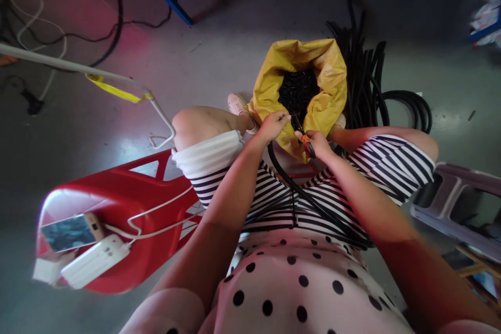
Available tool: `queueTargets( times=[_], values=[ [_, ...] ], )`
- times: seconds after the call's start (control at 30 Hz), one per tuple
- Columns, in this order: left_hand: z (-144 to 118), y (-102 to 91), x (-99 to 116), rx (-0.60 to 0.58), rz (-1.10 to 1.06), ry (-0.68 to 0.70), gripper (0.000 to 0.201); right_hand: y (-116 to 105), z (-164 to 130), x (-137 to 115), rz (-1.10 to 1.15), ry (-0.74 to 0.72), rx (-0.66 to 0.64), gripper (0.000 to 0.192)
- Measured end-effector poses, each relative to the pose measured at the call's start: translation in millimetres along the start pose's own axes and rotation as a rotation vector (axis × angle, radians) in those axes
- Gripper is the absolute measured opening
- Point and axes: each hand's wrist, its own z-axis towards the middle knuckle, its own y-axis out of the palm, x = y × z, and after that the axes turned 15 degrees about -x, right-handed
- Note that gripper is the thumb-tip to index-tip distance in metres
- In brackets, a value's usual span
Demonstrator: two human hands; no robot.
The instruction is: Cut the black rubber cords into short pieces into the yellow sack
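Note:
I sit with a yellow bag [329, 88] between my knees; it is open and filled with small black cut pieces [298, 91]. My left hand [273, 125] pinches the end of a black hose [291, 182] at the bag's near rim. The hose runs back across my striped lap. My right hand [319, 144] grips an orange-handled cutter [307, 142] whose tip meets the hose end close to the left hand's fingers.
A bundle of long black hoses [368, 83] lies on the floor behind and right of the bag. A red plastic stool [117, 203] on my left carries a phone [72, 230] and a white power bank [94, 260]. A grey stool [457, 193] stands at right. Cables trail on the floor at far left.

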Motion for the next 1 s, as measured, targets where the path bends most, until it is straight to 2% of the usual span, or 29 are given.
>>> queueTargets(
  times=[0.23, 0.4, 0.67, 0.87, 1.0],
  values=[
    [-3.9, 6.7, 0.1, -0.022, -0.165, -0.149, 0.036, 1.2, 2.1, 0.0, 0.023, 0.01, -0.041, 0.07],
    [-2.7, 11.6, -2.5, 0.036, -0.146, -0.263, 0.036, 1.6, 4.8, 3.1, 0.031, 0.018, -0.039, 0.07],
    [-5.0, 14.3, -8.5, 0.098, -0.082, -0.292, 0.028, 1.3, 4.8, 2.2, 0.079, 0.018, -0.013, 0.07],
    [-8.4, 17.3, -2.3, 0.074, -0.136, -0.29, 0.024, 1.7, 4.2, -0.7, 0.171, 0.015, 0.018, 0.071],
    [-6.2, 14.2, -2.1, 0.124, -0.155, -0.262, 0.023, -0.7, 7.1, 0.7, 0.233, 0.027, 0.016, 0.069]
  ],
)
